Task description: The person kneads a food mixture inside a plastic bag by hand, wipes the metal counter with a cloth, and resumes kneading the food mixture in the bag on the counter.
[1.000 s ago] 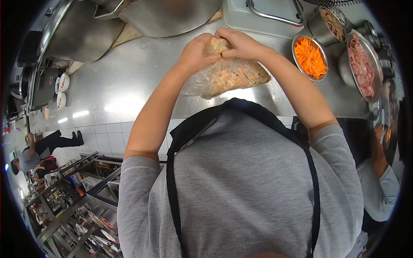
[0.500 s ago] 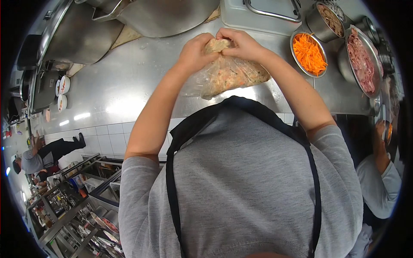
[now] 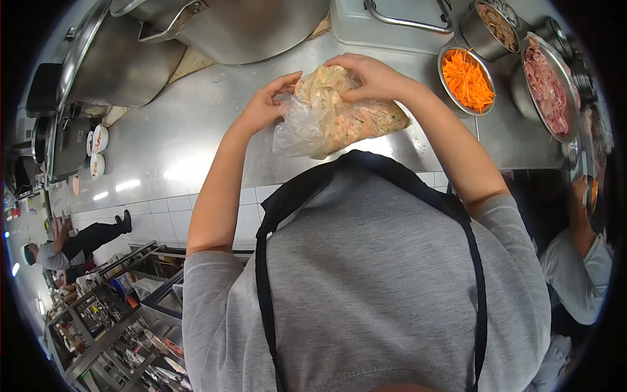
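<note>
A clear plastic bag point(image 3: 366, 121) filled with a pale mixture with orange and green flecks lies on the steel counter in front of me. Its loose, crumpled end point(image 3: 294, 134) spreads out on the left. My right hand point(image 3: 372, 77) curls round the upper part of the bag, thumb and fingers on either side of a bulge. At the bag's left side, my left hand point(image 3: 264, 104) has its fingers apart and curved towards the plastic; whether the fingertips touch it I cannot tell.
To the right stand a bowl of shredded carrot point(image 3: 467, 81), a bowl of raw meat point(image 3: 545, 88) and a pot of brownish pieces point(image 3: 496, 26). Large steel pots point(image 3: 255, 29) and a lidded container point(image 3: 392, 29) line the back. Small white bowls point(image 3: 98, 166) sit left. Another person's arm point(image 3: 581, 222) is at right.
Both hands were together at the bag's gathered top. My left hand has moved left and its fingers have spread. The top of the bag has loosened and opened out.
</note>
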Demonstrator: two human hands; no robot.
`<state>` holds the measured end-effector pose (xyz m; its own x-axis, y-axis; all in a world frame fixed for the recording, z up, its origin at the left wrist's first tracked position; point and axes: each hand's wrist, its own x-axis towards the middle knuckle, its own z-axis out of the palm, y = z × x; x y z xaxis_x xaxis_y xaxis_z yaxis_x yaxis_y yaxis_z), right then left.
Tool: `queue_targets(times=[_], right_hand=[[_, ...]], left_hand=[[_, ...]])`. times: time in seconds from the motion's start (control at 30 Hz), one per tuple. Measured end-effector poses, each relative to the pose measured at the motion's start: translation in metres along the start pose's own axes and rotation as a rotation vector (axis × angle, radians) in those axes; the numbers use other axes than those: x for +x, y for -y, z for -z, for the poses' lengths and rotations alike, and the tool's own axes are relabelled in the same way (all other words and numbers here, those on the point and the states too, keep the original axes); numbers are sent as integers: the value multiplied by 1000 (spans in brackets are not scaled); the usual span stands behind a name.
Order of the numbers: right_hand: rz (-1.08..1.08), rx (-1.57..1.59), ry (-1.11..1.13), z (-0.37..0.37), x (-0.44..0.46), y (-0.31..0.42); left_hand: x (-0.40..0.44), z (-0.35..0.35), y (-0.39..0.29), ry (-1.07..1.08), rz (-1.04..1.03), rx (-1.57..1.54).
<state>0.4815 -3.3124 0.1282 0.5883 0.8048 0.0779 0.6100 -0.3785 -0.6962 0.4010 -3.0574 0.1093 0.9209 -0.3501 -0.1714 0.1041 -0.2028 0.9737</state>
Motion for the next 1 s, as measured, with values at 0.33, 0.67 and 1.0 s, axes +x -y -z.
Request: queue_targets(times=[0.33,0.67,1.0], right_hand=[[-1,32,-86,-11,5,9],[-125,-17,-57,-3,10,21],[-75,-196,-275,-17,3,21]], left_hand=[[15,-14,23,0,-261,-107],[43,-24,18,-248,-404,500],[45,-44,19,-448,-360,411]])
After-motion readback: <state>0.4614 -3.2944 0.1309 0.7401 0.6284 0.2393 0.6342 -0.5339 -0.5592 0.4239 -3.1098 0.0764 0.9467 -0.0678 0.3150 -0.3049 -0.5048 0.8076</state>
